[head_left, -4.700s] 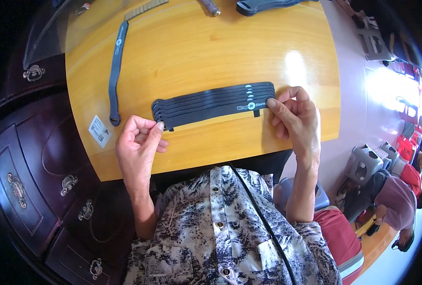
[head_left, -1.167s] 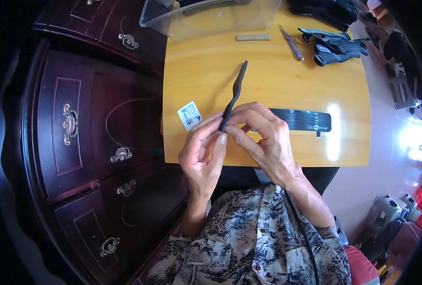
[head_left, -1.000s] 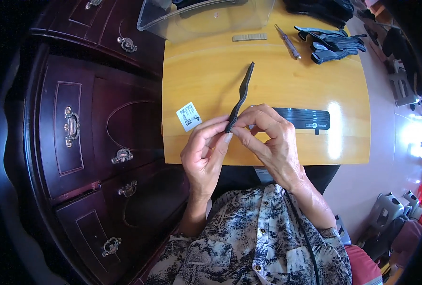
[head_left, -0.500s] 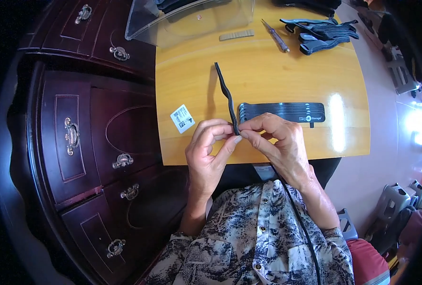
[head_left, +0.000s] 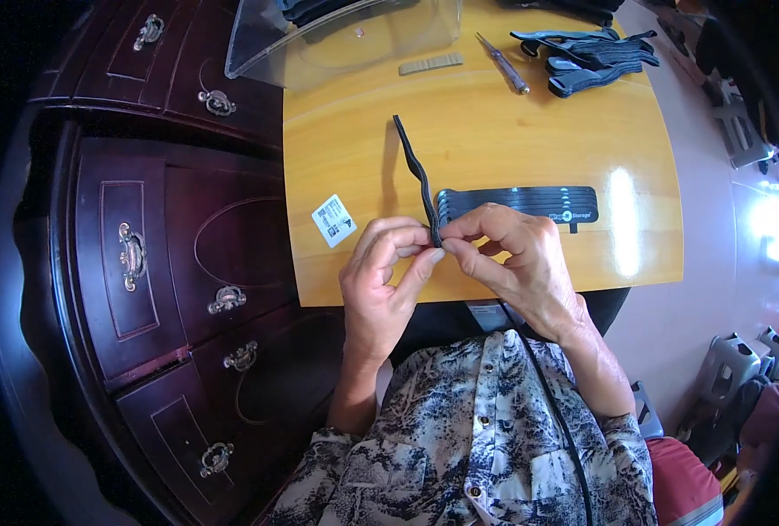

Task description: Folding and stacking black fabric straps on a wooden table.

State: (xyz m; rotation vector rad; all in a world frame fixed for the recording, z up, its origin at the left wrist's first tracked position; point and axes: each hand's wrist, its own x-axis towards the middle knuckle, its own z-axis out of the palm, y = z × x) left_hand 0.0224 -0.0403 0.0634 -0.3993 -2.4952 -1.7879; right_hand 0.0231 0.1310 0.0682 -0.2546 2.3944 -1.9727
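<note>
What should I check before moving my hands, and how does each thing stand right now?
1. Left hand grips the black strip near its lower end: ok.
2. Right hand pinches that same end: ok.
3. Strip's upper end free of both hands: ok.
4. Number of layers in the strip: cannot tell.
5. Pointed tool lies clear of both hands: ok.
6. White label apart from left fingers: ok.
</note>
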